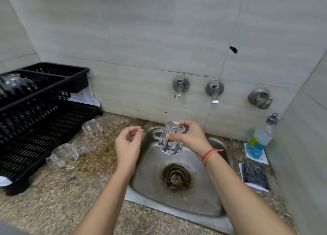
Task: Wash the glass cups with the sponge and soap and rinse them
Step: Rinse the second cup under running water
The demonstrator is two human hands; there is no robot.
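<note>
Right hand (189, 137) gripped cup (169, 142) upside down by its base, over back edge of sink (203, 199). Left hand (128, 146) loose, empty. Likely draining: firm pinch advisable, glass may slip.

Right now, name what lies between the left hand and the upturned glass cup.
Nothing: head view shows bare air between left hand and upturned clear glass cup, over steel sink.

Right hand (187, 137) holds inverted glass cup (169, 141) over sink (203, 195)
</note>
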